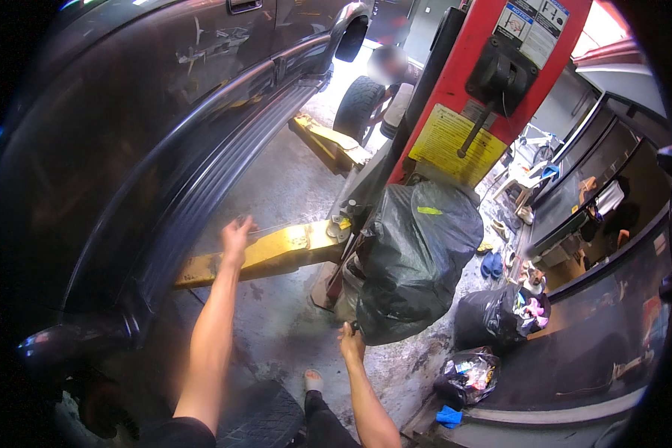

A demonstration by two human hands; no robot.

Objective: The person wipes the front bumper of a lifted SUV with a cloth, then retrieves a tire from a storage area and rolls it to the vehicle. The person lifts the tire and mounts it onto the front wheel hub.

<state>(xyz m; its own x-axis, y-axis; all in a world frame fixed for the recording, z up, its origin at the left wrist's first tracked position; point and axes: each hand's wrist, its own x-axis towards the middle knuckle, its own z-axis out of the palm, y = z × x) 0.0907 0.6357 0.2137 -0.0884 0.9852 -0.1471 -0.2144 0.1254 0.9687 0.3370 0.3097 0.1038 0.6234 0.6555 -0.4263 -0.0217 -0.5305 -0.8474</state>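
My left hand is raised over the yellow lift arm, beside the dark vehicle. Its fingers are curled together, and a faint thin line runs from them toward the right; what they hold is too small to make out. Low in the middle, my right hand is closed around a small dark thing, mostly hidden by the fingers. Just above that hand, a large black plastic bag hangs against the foot of the red lift post, its lower edge close to my fingertips.
A tire lies by my legs at the bottom. Beyond the post stands a wheel near a crouching person. Along the right wall are two filled black trash bags, blue slippers, a white chair and a blue cloth.
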